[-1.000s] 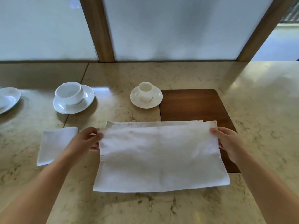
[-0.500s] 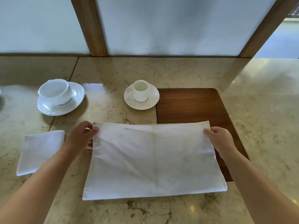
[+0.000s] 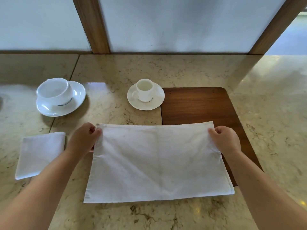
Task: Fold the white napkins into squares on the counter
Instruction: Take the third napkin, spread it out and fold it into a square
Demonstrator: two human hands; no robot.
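A folded white napkin (image 3: 40, 154) is seen lying flat near the counter's (image 3: 274, 100) left edge. Beyond it, a white bowl (image 3: 54, 91) is set on a saucer (image 3: 61, 98). The far left corner of the large white napkin (image 3: 157, 161), spread at the counter's front middle, is pinched by the left hand (image 3: 83, 138). A small cup (image 3: 144, 89) is placed on its saucer (image 3: 145, 97) farther back. The far right corner is pinched by the right hand (image 3: 226, 140), over the wooden board (image 3: 199, 105) that is partly covered by the napkin.

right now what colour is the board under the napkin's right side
Dark reddish-brown wood grain, on the board; the head view, the only one, shows it.
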